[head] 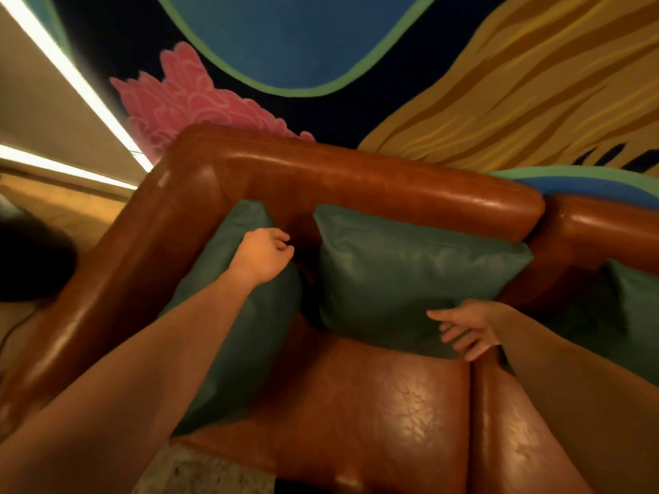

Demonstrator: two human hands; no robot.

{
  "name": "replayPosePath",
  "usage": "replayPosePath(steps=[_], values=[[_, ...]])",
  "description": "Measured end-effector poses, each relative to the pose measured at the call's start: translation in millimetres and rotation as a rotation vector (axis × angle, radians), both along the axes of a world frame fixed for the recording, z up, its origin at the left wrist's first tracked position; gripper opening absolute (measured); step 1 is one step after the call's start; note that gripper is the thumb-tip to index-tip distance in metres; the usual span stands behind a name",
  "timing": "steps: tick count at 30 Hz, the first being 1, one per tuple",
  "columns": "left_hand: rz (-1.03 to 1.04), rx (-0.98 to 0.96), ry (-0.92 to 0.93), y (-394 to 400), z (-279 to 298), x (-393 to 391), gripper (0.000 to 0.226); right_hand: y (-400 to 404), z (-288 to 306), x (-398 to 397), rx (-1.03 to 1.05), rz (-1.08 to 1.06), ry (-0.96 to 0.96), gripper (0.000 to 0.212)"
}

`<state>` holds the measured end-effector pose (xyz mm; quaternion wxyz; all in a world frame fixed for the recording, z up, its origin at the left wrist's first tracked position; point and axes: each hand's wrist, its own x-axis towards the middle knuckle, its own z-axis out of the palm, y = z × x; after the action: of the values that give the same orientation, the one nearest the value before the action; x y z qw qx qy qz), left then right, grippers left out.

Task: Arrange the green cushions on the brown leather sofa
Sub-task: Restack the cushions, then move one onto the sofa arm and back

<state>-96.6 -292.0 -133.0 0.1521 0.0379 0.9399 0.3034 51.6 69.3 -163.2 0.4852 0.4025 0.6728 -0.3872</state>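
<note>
Sofa (356, 180): landmark I steer by; both cushions sit on its seat, at its corner
Side cushion (228, 315): leaning on the sofa's armrest; my left hand (262, 256) rests curled on its top edge, whether it grips I cannot tell
Back cushion (410, 279): propped against the sofa's backrest; my right hand (467, 329) lies loose, fingers spread at its lower corner
Risk: slick leather, so I judge a careless nudge slides the back cushion down off the backrest
Risk two: side cushion may topple toward the seat if released
</note>
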Motion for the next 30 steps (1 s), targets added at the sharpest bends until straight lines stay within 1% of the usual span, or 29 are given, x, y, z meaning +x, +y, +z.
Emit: replayPosePath(steps=[1, 2, 3, 4, 6, 8, 10, 12, 13, 14, 18, 21, 24, 27, 30], values=[[-0.011, -0.012, 0.117, -12.1, 3.7, 4.7, 0.038, -14.7, 1.4, -6.9, 0.006, 0.029, 0.009, 0.077], [-0.024, -0.061, 0.204, -24.0, 7.8, 10.1, 0.043, -32.5, 5.2, -14.6, 0.008, 0.053, 0.035, 0.067], [-0.033, -0.125, 0.247, -37.2, 8.7, 14.4, 0.053, -51.4, 9.1, -22.7, 0.004, 0.073, 0.081, 0.058], [-0.015, -0.205, 0.229, -49.2, 11.2, 19.9, 0.067, -71.6, 12.9, -31.0, -0.011, 0.089, 0.141, 0.049], [0.035, -0.323, 0.088, -74.6, 12.6, 30.0, 0.099, -110.8, 19.5, -47.2, -0.063, 0.09, 0.264, 0.041], [0.067, -0.347, -0.077, -96.7, 9.7, 40.9, 0.123, -149.0, 24.6, -60.5, -0.15, 0.039, 0.356, 0.04], [0.101, -0.309, -0.194, -115.7, 0.0, 53.1, 0.137, -185.3, 31.3, -70.7, -0.198, 0.039, 0.445, 0.03], [0.167, -0.246, -0.273, -128.1, -9.3, 65.2, 0.143, -218.4, 38.2, -78.6, -0.176, 0.09, 0.556, 0.019], [0.197, -0.227, -0.289, -132.2, -12.8, 71.1, 0.144, -232.6, 40.6, -82.5, -0.16, 0.103, 0.61, 0.018], [0.214, -0.22, -0.292, -135.2, -15.6, 76.1, 0.142, -245.5, 42.7, -86.5, -0.148, 0.102, 0.657, 0.022], [0.239, -0.183, -0.204, -150.8, -19.7, 85.9, 0.123, -280.6, 49.7, -103.3, -0.103, 0.101, 0.781, 0.048], [0.262, -0.09, -0.149, -163.4, -13.4, 92.7, 0.108, -290.3, 53.7, -109.8, -0.057, 0.208, 0.812, 0.059], [0.292, 0.02, -0.127, -178.7, -5.8, 95.5, 0.102, -292.7, 54.6, -108.1, -0.054, 0.242, 0.837, 0.067], [0.311, 0.146, -0.09, -196.7, 14.3, 93.0, 0.099, -292.0, 62.1, -99.9, -0.01, 0.372, 0.896, 0.08], [0.288, 0.249, -0.027, -212.9, 58.6, 86.5, 0.091, -288.8, 90.2, -91.7, -0.026, 0.47, 0.929, 0.096]])
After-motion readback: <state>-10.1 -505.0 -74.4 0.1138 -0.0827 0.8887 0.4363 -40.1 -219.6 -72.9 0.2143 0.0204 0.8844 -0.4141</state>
